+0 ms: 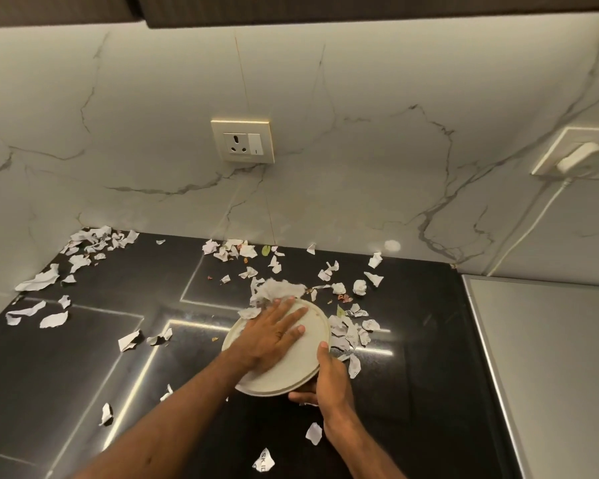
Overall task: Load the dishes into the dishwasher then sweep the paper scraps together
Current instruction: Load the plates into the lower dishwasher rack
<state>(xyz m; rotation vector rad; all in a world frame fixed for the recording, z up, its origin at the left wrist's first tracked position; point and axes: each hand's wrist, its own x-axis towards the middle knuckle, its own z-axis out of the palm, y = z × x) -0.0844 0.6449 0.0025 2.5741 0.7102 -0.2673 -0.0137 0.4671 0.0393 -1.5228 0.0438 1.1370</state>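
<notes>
A round cream plate (312,344) is tilted above the black countertop (83,357) near the middle. My right hand (329,382) grips its near right rim, thumb on top and fingers underneath. My left hand (274,335) lies flat on the plate's face with straight fingers reaching a crumpled wad of paper (279,290) at the plate's far edge. Several torn paper scraps (351,331) lie all over the counter: right of the plate, along the back wall and at the far left (42,281).
A marble backsplash carries a wall socket (243,141) in the middle and a plugged-in white charger (576,160) with its cable at the right. A grey metal surface (550,357) adjoins the counter on the right. More scraps lie near my forearms.
</notes>
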